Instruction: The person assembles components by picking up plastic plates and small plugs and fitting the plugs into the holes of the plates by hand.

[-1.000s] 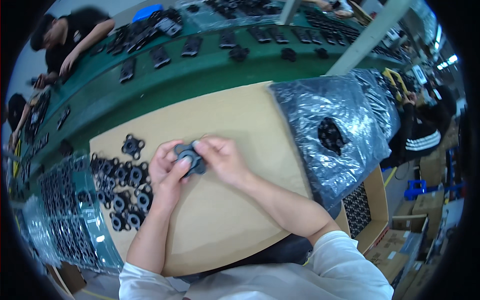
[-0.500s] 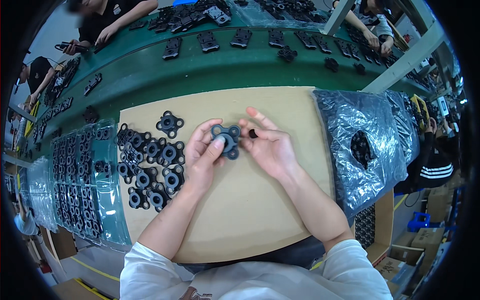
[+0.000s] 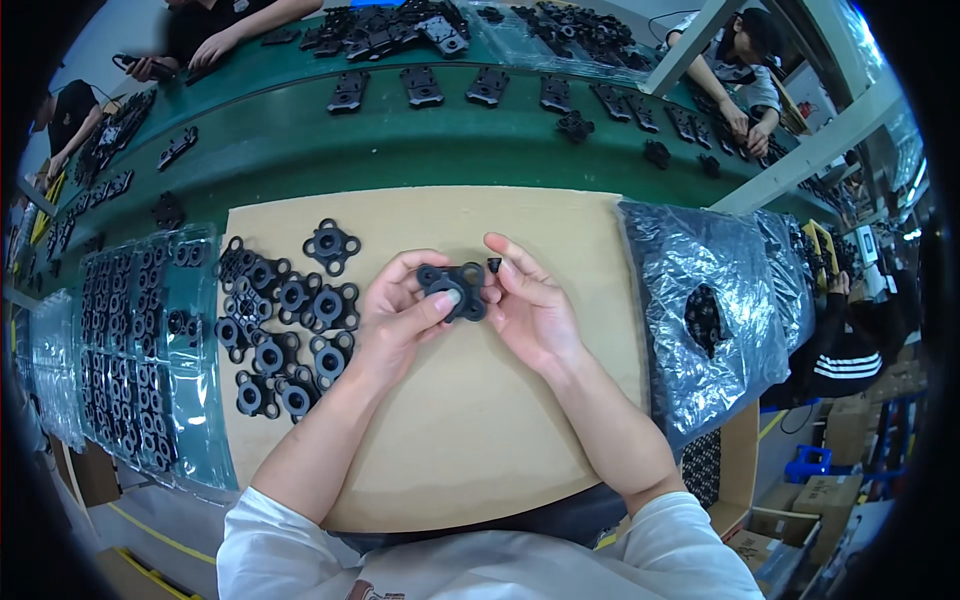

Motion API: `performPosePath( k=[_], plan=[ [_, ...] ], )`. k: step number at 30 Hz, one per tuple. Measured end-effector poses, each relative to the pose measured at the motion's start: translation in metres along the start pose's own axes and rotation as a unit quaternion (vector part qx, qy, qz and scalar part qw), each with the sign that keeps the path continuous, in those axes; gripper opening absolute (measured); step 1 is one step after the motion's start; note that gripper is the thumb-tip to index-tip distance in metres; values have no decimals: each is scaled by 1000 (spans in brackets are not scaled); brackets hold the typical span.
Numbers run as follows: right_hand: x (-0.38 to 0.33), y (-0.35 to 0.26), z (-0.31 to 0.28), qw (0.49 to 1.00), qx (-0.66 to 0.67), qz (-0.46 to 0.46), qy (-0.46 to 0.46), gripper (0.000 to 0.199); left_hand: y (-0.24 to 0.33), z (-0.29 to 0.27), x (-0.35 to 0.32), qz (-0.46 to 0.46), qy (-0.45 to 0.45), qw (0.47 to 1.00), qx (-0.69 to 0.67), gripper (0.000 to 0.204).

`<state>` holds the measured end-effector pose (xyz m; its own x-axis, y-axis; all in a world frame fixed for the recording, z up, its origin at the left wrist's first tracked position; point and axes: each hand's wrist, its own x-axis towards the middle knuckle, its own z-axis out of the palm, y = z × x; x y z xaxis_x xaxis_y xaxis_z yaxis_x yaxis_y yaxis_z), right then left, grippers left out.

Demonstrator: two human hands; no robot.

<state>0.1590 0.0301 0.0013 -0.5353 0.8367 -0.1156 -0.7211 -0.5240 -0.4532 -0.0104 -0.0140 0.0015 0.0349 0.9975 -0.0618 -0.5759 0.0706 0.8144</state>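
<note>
Currently gripping a black, four-lobed bracket (image 3: 462, 284) in the left hand (image 3: 392, 312), with the thumb laid across its face and the fingers closed behind. Holding a small black plug (image 3: 494, 265) in the fingertips of the right hand (image 3: 537, 315), just beside the bracket's upper right lobe. Hard to tell of any contact between the lower right fingers and the bracket. Keeping both over the middle of the desk (image 3: 470, 430), above brown cardboard. To the left, a cluster of more brackets (image 3: 328, 307), overlapping in places. Farther left, a clear plastic tray (image 3: 205, 400) with rows of black pieces. On the right, a big dark bag (image 3: 680, 240), with a hole over black contents; below it, an open carton (image 3: 740, 455). Beyond the desk, a green conveyor (image 3: 400, 150) with black plates (image 3: 424, 87); at upper right, a co-worker's hands (image 3: 748, 130).
</note>
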Motion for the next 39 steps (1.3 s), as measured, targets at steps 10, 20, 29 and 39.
performPosePath(
  k=[10,20,29,39],
  plan=[
    [-3,0,6,994,-80,10,76,22,-1,5,0,-16,-14,1000,-1,36],
    [-6,5,1,966,-240,-51,80,18,-2,9,-2,-11,18,1000,10,35],
    [-7,-1,-5,927,-364,-69,59,17,-1,13,-2,-25,15,998,50,38],
    [-2,-2,11,982,-126,-17,141,15,-5,12,1,-12,9,999,47,39]
  ],
)
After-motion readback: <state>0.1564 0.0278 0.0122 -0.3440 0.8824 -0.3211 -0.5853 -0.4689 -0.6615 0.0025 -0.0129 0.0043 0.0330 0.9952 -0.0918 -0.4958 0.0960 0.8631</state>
